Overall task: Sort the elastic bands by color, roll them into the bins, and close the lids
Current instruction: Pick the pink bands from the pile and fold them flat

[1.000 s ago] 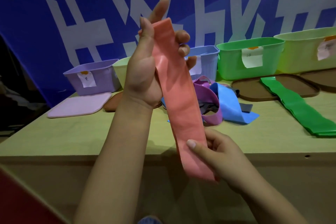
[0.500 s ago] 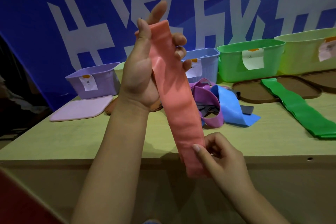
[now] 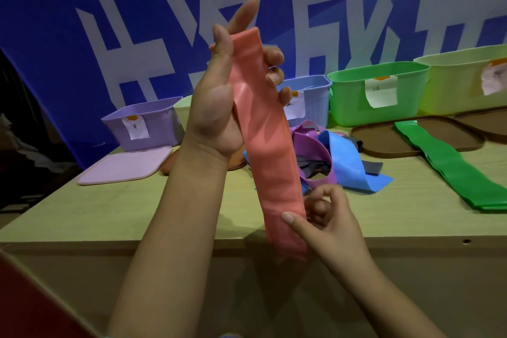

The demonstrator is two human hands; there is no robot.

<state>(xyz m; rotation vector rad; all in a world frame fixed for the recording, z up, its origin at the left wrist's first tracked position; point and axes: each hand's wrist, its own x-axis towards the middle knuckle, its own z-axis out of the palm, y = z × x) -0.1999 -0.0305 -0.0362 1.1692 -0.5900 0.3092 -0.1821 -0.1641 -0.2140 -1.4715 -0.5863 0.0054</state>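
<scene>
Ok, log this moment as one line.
left hand: grips pink band top | right hand: pinches its lower end | bins: open | step: rolling not started

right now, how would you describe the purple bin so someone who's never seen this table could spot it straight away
Look along the row of bins at the back of the table, under the blue wall banner. The purple bin is the one at the far left end, open, with a pale pink lid lying flat in front of it. It is the only purple one; its neighbours are pale yellow, blue and green.
</scene>
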